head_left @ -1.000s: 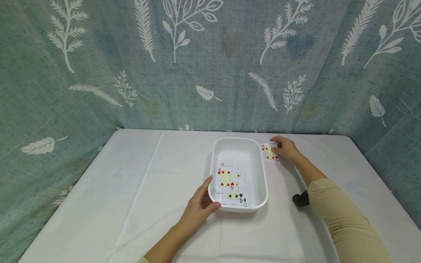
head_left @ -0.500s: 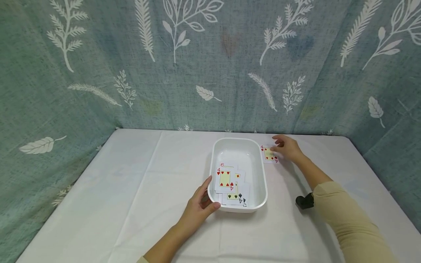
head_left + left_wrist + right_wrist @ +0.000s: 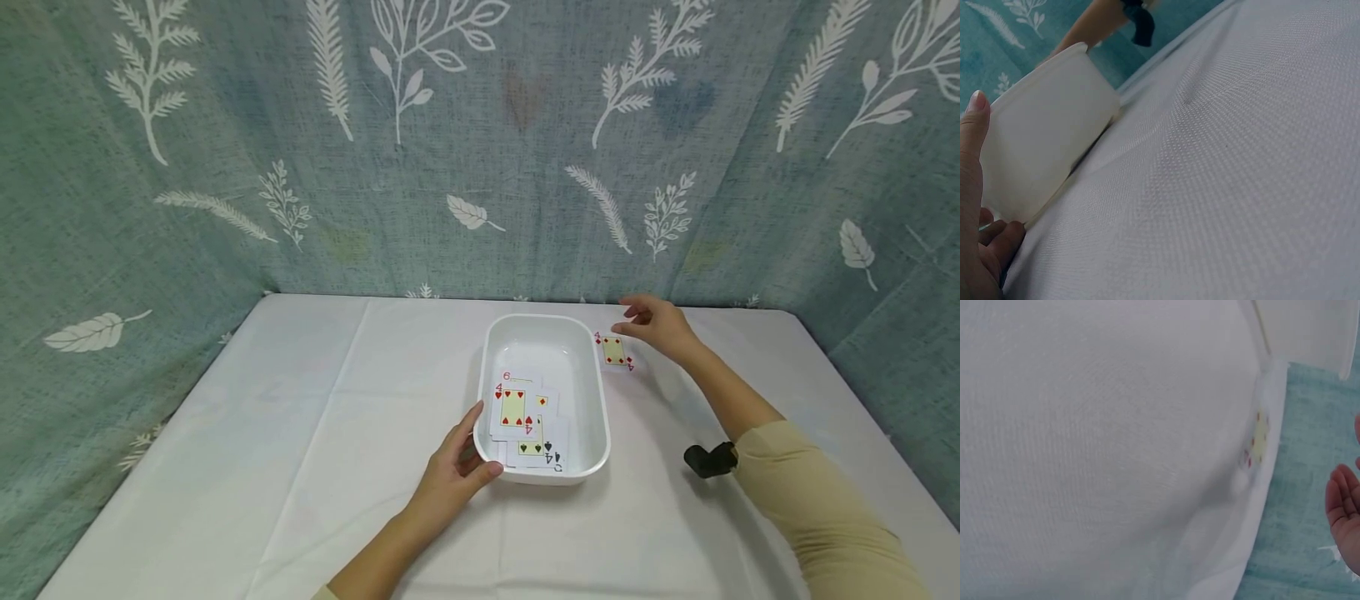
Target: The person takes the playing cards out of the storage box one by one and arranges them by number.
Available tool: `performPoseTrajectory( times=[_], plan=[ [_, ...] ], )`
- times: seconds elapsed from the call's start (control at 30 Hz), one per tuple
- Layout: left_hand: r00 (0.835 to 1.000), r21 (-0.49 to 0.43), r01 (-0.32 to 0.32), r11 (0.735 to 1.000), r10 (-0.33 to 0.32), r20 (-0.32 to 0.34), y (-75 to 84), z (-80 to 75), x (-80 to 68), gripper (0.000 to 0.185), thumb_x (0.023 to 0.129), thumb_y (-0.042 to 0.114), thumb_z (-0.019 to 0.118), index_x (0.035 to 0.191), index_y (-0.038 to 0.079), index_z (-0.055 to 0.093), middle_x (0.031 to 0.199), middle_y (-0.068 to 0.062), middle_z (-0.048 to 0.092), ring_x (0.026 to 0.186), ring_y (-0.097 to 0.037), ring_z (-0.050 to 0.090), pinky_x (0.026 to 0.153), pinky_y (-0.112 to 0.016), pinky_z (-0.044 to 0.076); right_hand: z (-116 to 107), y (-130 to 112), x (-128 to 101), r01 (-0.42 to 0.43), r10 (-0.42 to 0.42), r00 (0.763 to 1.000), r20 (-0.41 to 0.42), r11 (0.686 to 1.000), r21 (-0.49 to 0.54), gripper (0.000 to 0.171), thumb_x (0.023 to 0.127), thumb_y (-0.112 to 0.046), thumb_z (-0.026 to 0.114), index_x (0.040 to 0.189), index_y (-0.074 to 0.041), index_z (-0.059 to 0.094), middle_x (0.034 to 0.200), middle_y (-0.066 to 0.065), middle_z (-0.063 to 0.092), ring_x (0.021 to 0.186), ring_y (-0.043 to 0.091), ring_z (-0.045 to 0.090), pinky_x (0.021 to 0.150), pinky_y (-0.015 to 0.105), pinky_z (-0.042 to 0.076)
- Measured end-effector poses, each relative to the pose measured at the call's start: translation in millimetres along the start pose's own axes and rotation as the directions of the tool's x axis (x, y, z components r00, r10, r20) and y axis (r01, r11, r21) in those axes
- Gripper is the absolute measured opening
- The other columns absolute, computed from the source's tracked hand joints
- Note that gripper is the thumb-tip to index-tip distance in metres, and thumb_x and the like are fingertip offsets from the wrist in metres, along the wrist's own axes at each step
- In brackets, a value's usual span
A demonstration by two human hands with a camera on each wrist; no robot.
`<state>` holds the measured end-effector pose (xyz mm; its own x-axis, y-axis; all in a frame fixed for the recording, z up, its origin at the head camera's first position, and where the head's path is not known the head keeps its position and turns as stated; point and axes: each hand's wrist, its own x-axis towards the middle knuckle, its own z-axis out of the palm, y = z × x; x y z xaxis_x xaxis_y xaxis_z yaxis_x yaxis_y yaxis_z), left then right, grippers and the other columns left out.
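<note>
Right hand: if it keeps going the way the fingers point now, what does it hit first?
The right hand points left, above the four of diamonds. Straight on, it likely meets the white tub at its far right rim; height is unclear, so it might pass over.

1. Table point(image 3: 300, 467) w/ a white cloth on it. Cloth has fold lines.
2. White tub point(image 3: 543, 333) sits near the middle of the table, long side going front to back.
3. Cards lie in the tub's front part, face up & piled a bit: a 4 of hearts point(image 3: 513, 407) on top, a 6 peeking out behind it, a black 4 point(image 3: 542, 448) in front.
4. One card, the 4 of diamonds point(image 3: 614, 351), lies flat on the cloth just right of the tub's back corner. Face up.
5. Left hand point(image 3: 453, 475) touches the tub's front left corner, wrist over the cloth.
</note>
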<state>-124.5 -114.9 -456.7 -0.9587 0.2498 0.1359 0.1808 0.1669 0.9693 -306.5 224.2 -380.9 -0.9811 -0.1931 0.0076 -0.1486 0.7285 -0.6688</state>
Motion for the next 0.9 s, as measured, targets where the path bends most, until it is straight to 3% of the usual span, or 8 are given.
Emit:
performPoseTrajectory(
  times=[0.4, 0.9],
  plan=[
    [1.000, 0.006, -0.013, 1.000, 0.013, -0.005, -0.3, 0.7, -0.1, 0.082, 0.084, 0.013, 0.072, 0.150, 0.025, 0.025, 0.135, -0.012, 0.044, 0.120, -0.028, 0.053, 0.100, -0.029, 0.048, 3.8, -26.3, -17.9, 0.120, -0.120, 0.993, 0.019, 0.992, 0.031, 0.059, 0.084, -0.034, 0.072, 0.131, -0.005, 0.052, 0.118, 0.021, 0.058, 0.101, 0.029, 0.057, 0.083, 0.043, 0.054],
    [1.000, 0.002, -0.009, 1.000, 0.009, -0.004, -0.8, 1.1, 0.1, 0.083, 0.083, 0.013, 0.072, 0.150, 0.027, 0.025, 0.137, -0.015, 0.042, 0.123, -0.030, 0.051, 0.101, -0.029, 0.046, 26.2, -56.7, -28.5, 0.275, -0.276, 0.960, 0.055, 0.961, 0.024, 0.058, 0.078, -0.028, 0.078, 0.127, -0.005, 0.057, 0.108, 0.016, 0.063, 0.092, 0.023, 0.059, 0.080, 0.037, 0.055]
  ],
)
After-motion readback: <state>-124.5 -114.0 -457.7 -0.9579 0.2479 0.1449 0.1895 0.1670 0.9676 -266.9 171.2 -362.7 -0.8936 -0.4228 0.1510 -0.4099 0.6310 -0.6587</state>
